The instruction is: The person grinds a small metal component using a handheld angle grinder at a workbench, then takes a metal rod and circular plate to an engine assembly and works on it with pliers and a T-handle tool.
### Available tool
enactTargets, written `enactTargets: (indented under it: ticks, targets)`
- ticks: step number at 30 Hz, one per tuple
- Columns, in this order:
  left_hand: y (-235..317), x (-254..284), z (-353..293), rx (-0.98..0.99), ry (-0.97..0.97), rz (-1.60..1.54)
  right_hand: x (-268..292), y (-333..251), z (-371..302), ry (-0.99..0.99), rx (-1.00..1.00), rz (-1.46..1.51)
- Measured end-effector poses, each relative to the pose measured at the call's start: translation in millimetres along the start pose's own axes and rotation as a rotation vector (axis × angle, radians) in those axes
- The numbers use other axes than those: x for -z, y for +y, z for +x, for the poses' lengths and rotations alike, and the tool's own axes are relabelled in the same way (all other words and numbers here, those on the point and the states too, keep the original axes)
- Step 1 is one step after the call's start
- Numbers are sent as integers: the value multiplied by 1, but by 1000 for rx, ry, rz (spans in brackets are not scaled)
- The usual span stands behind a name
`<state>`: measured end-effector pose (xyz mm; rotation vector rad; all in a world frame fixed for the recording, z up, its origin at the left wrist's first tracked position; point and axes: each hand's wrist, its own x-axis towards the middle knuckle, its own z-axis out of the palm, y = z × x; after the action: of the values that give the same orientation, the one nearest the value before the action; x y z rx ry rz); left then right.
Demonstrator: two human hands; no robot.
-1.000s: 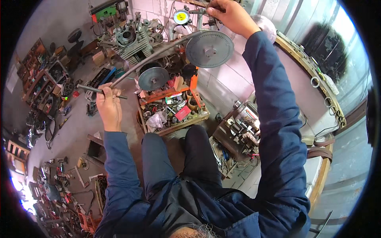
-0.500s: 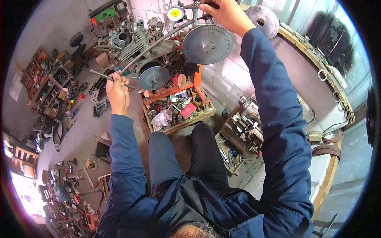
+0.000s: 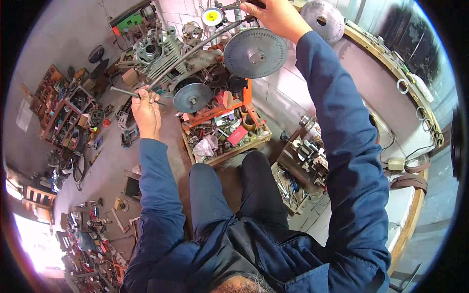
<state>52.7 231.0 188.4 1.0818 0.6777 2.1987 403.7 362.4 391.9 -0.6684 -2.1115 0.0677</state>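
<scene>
My left hand (image 3: pixel 146 111) is closed round the crossbar of a long steel T-handle wrench (image 3: pixel 195 49), whose shaft slopes up to the right. Its far end meets a small dark fitting (image 3: pixel 250 18) just below my right hand (image 3: pixel 276 18). The fingers of that hand are curled at the top edge around something dark, too cut off to name. A round dial gauge (image 3: pixel 212 17) with a yellow face stands left of the right hand. Below it is a large grey metal disc (image 3: pixel 255 52) with holes round its rim. A smaller disc (image 3: pixel 192 98) sits lower, near the left hand.
A finned engine casting (image 3: pixel 155 52) lies behind the wrench. An orange stand (image 3: pixel 215 115) rises over a wooden tray (image 3: pixel 239 148) of loose parts. Another perforated disc (image 3: pixel 322 22) hangs at the upper right. Tools and parts (image 3: pixel 88 234) crowd the floor at the left.
The wrench's far end has moved slightly up and right, closer to the dark fitting. Both hands keep nearly the same place and hold. The whole view has shifted a little.
</scene>
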Motion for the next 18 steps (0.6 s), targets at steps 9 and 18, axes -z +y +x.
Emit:
enactTargets:
  ticks: [9,18]
  targets:
    - [-13,18,77,-537,-71,545,-3,-3,4,34,0,73]
    - [-1,0,70,-238,12,743,3,-10,0,-46,-60,33]
